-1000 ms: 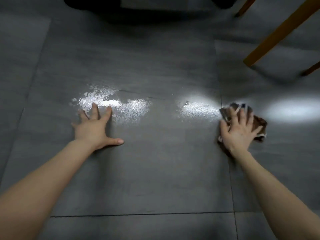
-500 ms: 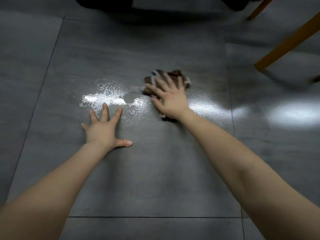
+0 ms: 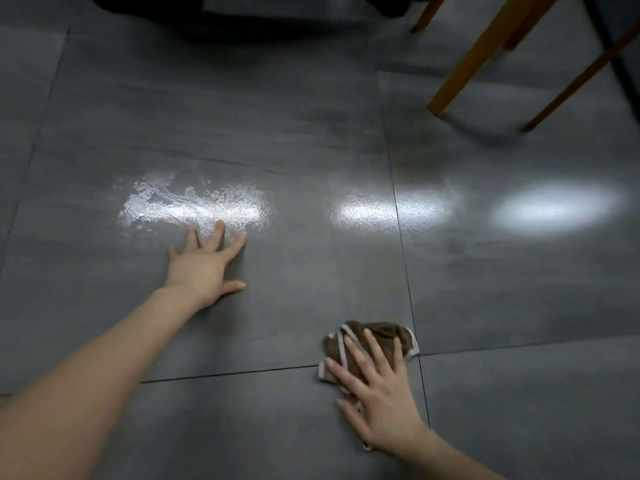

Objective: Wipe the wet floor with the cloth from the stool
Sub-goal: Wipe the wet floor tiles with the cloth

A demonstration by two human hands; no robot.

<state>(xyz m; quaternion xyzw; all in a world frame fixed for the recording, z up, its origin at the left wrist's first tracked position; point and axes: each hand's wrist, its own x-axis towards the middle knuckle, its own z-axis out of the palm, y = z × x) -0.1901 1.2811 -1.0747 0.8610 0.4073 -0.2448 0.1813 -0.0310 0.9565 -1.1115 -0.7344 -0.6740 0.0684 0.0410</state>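
Note:
A brown cloth with a pale hem (image 3: 381,336) lies crumpled on the grey tiled floor, near a tile joint in the lower middle. My right hand (image 3: 377,393) presses flat on top of it, fingers spread, covering its near part. A wet patch (image 3: 194,206) glistens on the floor farther away to the left. My left hand (image 3: 204,265) rests flat on the floor with fingers apart, its fingertips at the wet patch's near edge. A second shiny streak (image 3: 388,209) lies to the right of that patch.
Wooden stool legs (image 3: 485,53) slant down at the top right. A dark object (image 3: 242,12) runs along the top edge. A bright light reflection (image 3: 557,209) shows on the right-hand tile.
My right hand has dragged the cloth from beside the wet patch back toward me and to the right. The left hand stays planted on the floor; the patch looks smeared.

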